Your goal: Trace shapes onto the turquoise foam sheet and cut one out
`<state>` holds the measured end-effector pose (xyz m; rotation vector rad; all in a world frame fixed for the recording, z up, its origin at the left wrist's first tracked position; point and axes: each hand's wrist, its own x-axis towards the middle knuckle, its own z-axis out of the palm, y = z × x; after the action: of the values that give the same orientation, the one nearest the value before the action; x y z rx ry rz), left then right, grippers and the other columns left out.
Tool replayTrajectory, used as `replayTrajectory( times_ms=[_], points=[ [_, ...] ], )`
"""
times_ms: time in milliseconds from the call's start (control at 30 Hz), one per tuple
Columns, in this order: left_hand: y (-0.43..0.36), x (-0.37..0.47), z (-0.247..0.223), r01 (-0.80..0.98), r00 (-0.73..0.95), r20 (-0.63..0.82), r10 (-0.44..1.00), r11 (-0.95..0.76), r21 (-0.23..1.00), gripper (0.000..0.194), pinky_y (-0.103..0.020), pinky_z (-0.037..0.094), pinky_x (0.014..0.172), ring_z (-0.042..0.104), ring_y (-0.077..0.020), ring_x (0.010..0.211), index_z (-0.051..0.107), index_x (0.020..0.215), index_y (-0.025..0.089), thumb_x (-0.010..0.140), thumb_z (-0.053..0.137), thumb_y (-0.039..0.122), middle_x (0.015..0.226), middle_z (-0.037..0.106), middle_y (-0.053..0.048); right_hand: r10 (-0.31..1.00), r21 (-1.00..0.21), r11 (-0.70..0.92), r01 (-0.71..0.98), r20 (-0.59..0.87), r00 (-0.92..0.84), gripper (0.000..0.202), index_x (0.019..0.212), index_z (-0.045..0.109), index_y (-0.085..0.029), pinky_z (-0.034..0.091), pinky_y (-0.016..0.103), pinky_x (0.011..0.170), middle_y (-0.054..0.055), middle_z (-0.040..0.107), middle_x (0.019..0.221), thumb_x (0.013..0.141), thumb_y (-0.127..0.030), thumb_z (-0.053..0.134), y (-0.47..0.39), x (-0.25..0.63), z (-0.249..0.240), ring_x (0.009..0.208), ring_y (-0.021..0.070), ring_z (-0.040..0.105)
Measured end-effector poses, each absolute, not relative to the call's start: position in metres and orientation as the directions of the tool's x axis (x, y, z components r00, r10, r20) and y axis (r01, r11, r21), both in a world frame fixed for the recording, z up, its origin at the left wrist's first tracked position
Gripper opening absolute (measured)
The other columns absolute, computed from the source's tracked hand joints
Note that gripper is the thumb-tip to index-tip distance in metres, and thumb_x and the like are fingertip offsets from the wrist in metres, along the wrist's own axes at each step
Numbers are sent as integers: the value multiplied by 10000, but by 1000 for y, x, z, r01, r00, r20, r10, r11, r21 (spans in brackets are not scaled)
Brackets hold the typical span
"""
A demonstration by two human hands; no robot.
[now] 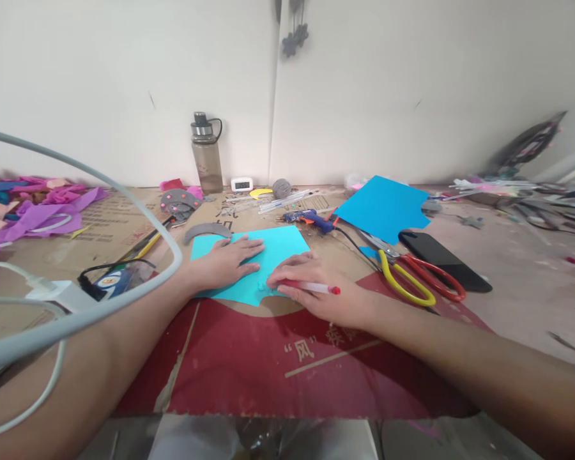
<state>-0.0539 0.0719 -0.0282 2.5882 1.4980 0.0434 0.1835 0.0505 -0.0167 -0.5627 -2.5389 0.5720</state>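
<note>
Head view shows the left hand [229, 262] lying flat, its fingers open, on the light blue sheet [278, 249]. The right hand [316, 287] has its fingers closed around the red pen [311, 287], over this same sheet.

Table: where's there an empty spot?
The red cardboard is bare between the turquoise paper and its front edge. So is the pinkish tabletop just right of the black phone. It's crowded along the back, around the bottle, and at far left, with purple paper.

One turquoise sheet [282, 246], one red pen [319, 288], one pair of scissors [393, 257], one bottle [207, 160], one phone [441, 257], one clock [242, 184]
</note>
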Motion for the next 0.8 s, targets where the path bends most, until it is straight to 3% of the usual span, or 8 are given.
replayTrajectory(
  times_ms=[167,267,333,433,600,800],
  points=[
    [74,-52,-32,849,488,73,870,-493,190,476,-462,228,1090,338,-260,1336,480,1329,232,908,425,447,1435,421,-65,510,-551,788,274,336,-792,193,934,664,-245,354,390,946,7,700,996,935,-291,476,56,183,-15,1013,184,579],
    [71,-49,-22,814,464,236,854,-516,267,343,-334,383,983,554,-220,1109,658,1092,193,837,570,404,1180,635,-69,584,-649,716,257,356,-729,207,983,650,-251,406,360,915,8,698,989,944,-299,452,61,189,-22,984,170,599],
    [66,-46,-11,785,444,317,838,-534,314,216,-289,441,869,608,-190,944,703,931,202,810,615,359,1002,683,-36,633,-709,665,233,371,-679,216,1014,641,-243,435,342,892,17,697,983,947,-297,444,63,193,-26,974,167,607],
    [58,-41,4,712,560,208,802,-594,374,144,-242,457,722,614,-146,771,723,782,217,817,620,312,810,682,-6,673,-751,627,209,387,-630,230,1023,639,-236,453,334,880,24,695,986,950,-307,433,66,197,-29,993,174,605],
    [52,-37,11,572,739,38,673,-656,492,141,-211,462,736,624,-128,816,746,885,254,823,619,258,947,685,-18,704,-729,626,277,375,-603,204,980,647,-240,452,332,881,13,703,955,935,-307,459,66,198,-31,997,184,609],
    [51,-36,12,568,747,18,665,-651,503,153,-211,467,728,620,-127,784,756,870,265,823,614,231,948,690,-35,718,-733,611,300,353,-599,217,977,641,-231,462,328,859,16,702,960,941,-316,444,65,197,-31,990,182,611]
  ],
)
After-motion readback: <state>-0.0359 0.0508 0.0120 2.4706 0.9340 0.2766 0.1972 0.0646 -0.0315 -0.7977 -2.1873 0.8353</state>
